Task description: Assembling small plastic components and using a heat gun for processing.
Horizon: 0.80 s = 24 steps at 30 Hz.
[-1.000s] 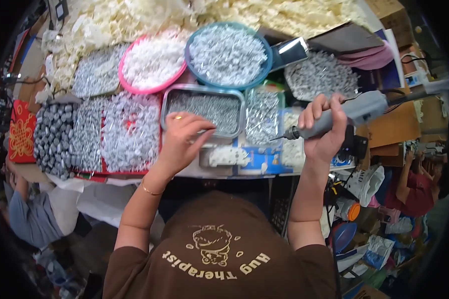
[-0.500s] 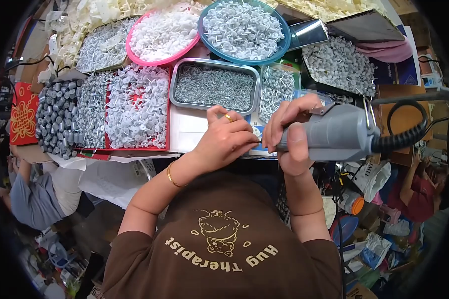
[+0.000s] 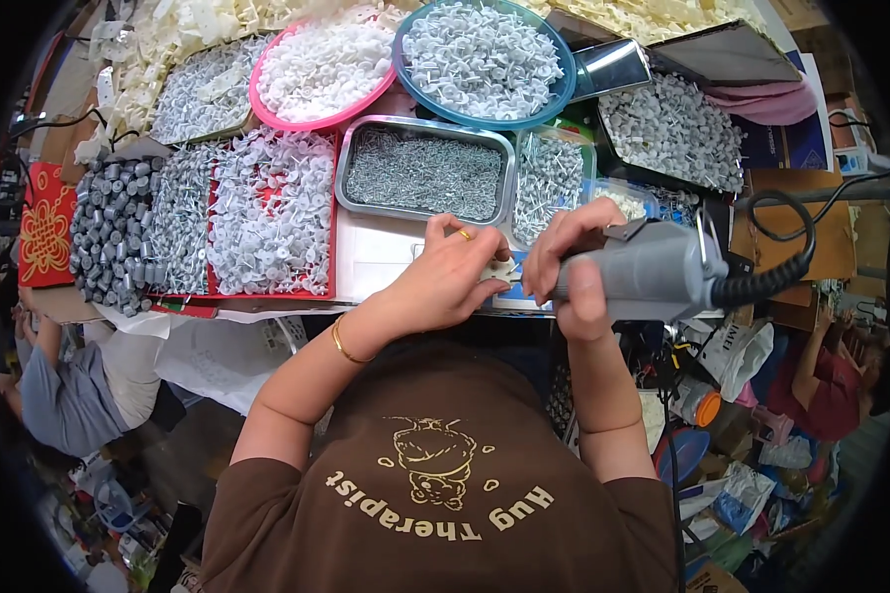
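My right hand (image 3: 576, 262) is wrapped round a grey electric screwdriver (image 3: 648, 272), which lies level with its tip pointing left. Close to that tip, my left hand (image 3: 453, 275) pinches a small cream plastic part (image 3: 503, 270) between thumb and fingers. Part of the piece is hidden by the fingers. The bit seems to meet the piece, though whether they touch is too small to tell. Just beyond my left hand stands a metal tray (image 3: 347, 188) full of small screws (image 3: 425, 173).
A red box (image 3: 332, 252) holds white round-headed parts, beside dark grey cylinders (image 3: 114, 232). Behind are a pink basin (image 3: 255, 94) and a teal basin (image 3: 571, 74), heaped with small parts. A black coiled cable (image 3: 761, 287) trails from the screwdriver. Other people sit at both sides.
The screwdriver and my right hand have shifted slightly left and tilted. The cream part now shows between my left fingers, and the cable loop has swung.
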Motion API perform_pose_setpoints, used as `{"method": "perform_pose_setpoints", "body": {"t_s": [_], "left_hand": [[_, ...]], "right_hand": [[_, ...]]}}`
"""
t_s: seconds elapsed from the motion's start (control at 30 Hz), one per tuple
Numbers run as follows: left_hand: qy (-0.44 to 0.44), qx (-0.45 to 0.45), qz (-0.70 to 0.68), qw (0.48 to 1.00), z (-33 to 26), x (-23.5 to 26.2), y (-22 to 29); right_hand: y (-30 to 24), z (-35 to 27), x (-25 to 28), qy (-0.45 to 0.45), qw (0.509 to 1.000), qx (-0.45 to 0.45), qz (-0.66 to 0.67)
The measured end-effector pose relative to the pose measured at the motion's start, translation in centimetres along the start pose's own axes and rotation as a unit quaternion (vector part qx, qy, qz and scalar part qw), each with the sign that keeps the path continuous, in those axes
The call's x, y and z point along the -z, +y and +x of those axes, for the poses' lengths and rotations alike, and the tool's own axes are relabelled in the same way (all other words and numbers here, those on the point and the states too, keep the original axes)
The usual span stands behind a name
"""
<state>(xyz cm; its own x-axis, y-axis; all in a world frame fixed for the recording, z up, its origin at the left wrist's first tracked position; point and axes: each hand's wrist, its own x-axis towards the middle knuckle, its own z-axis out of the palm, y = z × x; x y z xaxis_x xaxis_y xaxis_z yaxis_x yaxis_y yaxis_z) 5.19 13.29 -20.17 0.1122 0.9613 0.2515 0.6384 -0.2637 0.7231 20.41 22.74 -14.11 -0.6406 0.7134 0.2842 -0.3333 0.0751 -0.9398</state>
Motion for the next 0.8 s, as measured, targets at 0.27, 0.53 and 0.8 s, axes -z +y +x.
{"method": "perform_pose_setpoints", "body": {"t_s": [0.27,0.53,0.8], "left_hand": [[0.011,0.014,-0.024,1.0,-0.1,-0.1,0.0],[0.018,0.102,0.029,0.994,-3.6,3.2,-0.6],[0.129,0.13,0.061,0.981,-4.9,1.2,-0.7]], "right_hand": [[2.4,1.6,0.0,-0.024,0.995,0.046,-0.082],[0.7,2.4,-0.8,-0.098,0.989,0.1,-0.053],[3.0,2.7,-3.0,0.036,0.997,-0.001,-0.074]]}}
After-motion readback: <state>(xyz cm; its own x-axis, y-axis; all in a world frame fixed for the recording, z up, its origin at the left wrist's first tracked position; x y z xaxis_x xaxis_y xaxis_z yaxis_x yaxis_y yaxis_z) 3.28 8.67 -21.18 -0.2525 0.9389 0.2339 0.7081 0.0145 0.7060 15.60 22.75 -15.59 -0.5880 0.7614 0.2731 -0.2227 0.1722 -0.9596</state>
